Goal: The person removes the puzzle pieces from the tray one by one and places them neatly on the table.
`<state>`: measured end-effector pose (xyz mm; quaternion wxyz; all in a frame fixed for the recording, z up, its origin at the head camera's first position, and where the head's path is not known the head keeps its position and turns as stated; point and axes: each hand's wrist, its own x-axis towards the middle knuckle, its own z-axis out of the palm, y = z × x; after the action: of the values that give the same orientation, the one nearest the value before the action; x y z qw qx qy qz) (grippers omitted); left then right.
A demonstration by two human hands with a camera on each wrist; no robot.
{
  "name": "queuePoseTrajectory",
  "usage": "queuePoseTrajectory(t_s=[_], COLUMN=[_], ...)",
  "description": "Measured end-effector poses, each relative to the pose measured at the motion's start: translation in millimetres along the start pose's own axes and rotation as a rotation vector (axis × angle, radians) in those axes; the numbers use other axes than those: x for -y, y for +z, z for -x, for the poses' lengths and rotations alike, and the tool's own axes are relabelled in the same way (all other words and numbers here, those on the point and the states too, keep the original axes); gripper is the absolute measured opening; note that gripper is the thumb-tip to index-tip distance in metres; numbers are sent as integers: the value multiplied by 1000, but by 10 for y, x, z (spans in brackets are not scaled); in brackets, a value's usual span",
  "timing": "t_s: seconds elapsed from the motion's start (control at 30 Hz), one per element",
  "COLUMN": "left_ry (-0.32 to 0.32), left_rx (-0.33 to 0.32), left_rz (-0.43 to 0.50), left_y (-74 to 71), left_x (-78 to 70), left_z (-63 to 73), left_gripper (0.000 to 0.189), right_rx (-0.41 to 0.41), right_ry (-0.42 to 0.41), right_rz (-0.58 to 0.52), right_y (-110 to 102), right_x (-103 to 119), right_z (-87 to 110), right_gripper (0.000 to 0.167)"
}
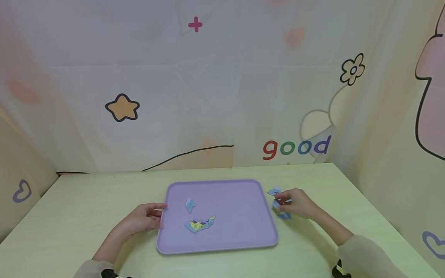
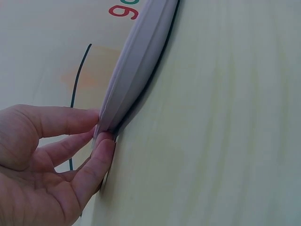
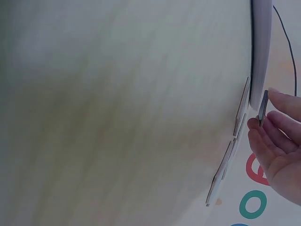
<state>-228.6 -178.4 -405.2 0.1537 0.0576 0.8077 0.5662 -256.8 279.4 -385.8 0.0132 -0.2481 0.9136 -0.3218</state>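
A lilac tray (image 1: pixel 240 216) lies on the table. My left hand (image 1: pixel 144 218) grips its left rim, thumb and fingertips at the edge, as the left wrist view also shows. On the tray lie a small light-blue puzzle piece (image 1: pixel 189 205) and, nearer me, a curved strip of puzzle (image 1: pixel 199 225) in blue, yellow and purple. Just past the tray's right edge, my right hand (image 1: pixel 297 202) pinches a thin flat puzzle piece (image 3: pixel 263 108) between thumb and fingers. Blue pieces lie on the table beside that hand, one behind it (image 1: pixel 273 191) and one in front (image 1: pixel 284 216).
The pale wood-look table (image 1: pixel 104 193) runs back to a printed cloth backdrop (image 1: pixel 222 96) with a star and the word "good". Cloth also hangs along the left and right sides.
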Motion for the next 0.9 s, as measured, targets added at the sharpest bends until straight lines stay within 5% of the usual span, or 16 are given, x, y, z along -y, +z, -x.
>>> queuePoseTrajectory(t_s=[0.5,0.9], left_ry=[-1,-12], left_rx=[-2,-9], left_rz=[-14,-21], left_y=[0,-7], left_x=[-6,-9], left_z=[10,2], left_gripper=[62,62], right_rx=[45,-2], right_ry=[-16,-23], right_rz=[100,24], right_y=[40,10], right_x=[-13,20], right_z=[-72,-47], right_gripper=[32,33])
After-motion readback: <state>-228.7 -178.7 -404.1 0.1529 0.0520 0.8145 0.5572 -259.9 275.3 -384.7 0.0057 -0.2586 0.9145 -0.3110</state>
